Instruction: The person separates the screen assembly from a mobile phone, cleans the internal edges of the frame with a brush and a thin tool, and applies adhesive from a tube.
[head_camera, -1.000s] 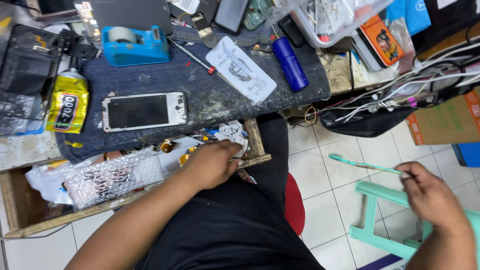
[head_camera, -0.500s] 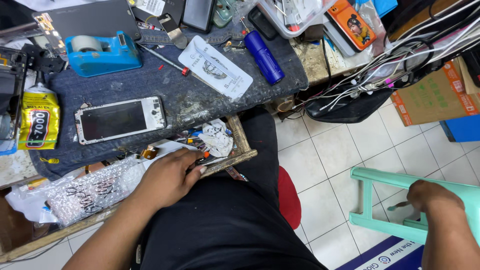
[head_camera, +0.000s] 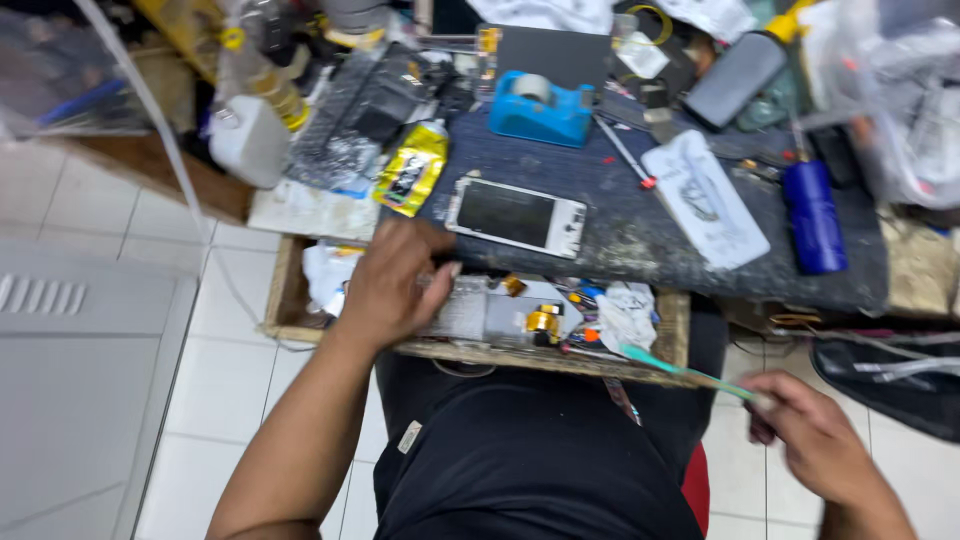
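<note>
Cluttered repair bench (head_camera: 640, 235) is filling the upper half of the frame, dark mat on top, white floor tiles showing at left and lower right. White-framed phone (head_camera: 516, 216) is lying flat, screen up, at centre of the mat; yellow glue pouch (head_camera: 410, 168) is sitting just left of it, blue tape dispenser (head_camera: 541, 110) above it, blue cylinder (head_camera: 813, 217) and a white printed card (head_camera: 706, 198) at centre right. Shallow wooden tray (head_camera: 283, 300) is sticking out from under the bench edge, carrying crumpled white paper, a clear plastic packet, gold tape rolls and small orange bits. Left hand (head_camera: 393, 285) is resting in that tray, fingers curled loosely over the packet, thumb up near the phone's lower left corner; whether it's actually gripping the packet, can't tell. Right hand (head_camera: 815, 437) is sitting at lower right, off the bench, fingers pinched on the end of a thin teal tool (head_camera: 680, 371), whose tip is pointing up-left to the tray's front edge. Clear plastic bag (head_camera: 900, 90) at upper right is holding blurred items.
</note>
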